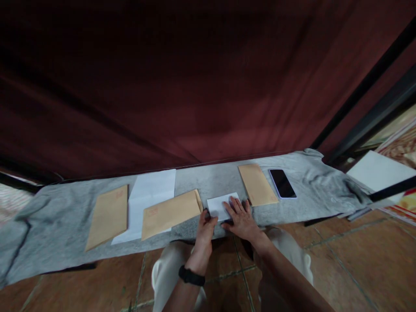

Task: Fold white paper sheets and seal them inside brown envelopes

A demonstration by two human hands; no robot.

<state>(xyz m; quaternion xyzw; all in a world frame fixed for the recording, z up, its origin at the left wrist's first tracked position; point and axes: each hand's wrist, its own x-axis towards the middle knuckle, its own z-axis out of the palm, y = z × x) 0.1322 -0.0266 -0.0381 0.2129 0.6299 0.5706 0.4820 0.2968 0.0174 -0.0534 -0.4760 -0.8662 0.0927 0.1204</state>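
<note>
A small folded white paper lies on the grey cloth near its front edge. My right hand lies flat on the paper's right part, fingers spread. My left hand pinches the paper's lower left edge with its fingertips; a black band sits on that wrist. A brown envelope with its flap open lies just left of the paper, touching or nearly touching it.
Another brown envelope lies at the left, a third to the right beside a black phone. A white sheet lies under the middle envelope. A dark red curtain hangs behind. Tiled floor lies below.
</note>
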